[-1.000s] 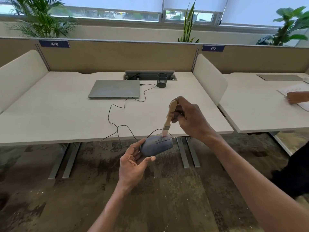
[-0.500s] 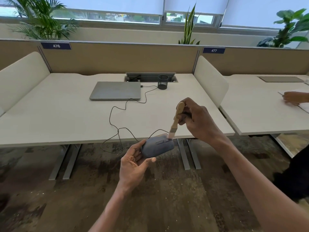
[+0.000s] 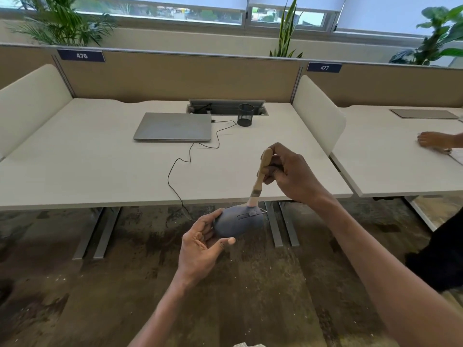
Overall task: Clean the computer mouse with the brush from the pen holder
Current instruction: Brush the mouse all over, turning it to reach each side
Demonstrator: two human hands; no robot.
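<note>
Two white benches [image 3: 75,171] are divided by tan partitions [image 3: 175,76] numbered 476 and 477. Daylight is admitted through windows [image 3: 200,13] under lowered blinds, with plants [image 3: 57,23] set behind. A mottled brown floor [image 3: 75,296] is seen below.

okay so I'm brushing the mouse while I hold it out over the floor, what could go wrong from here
1. The left hand holds the mouse only at its rear end, off the desk; a firm stroke might knock it loose.
2. Its cable trails back across the desk toward the closed laptop, so pulling away could tug it.
3. The brush in the right hand likely sweeps dust onto the floor.
</note>
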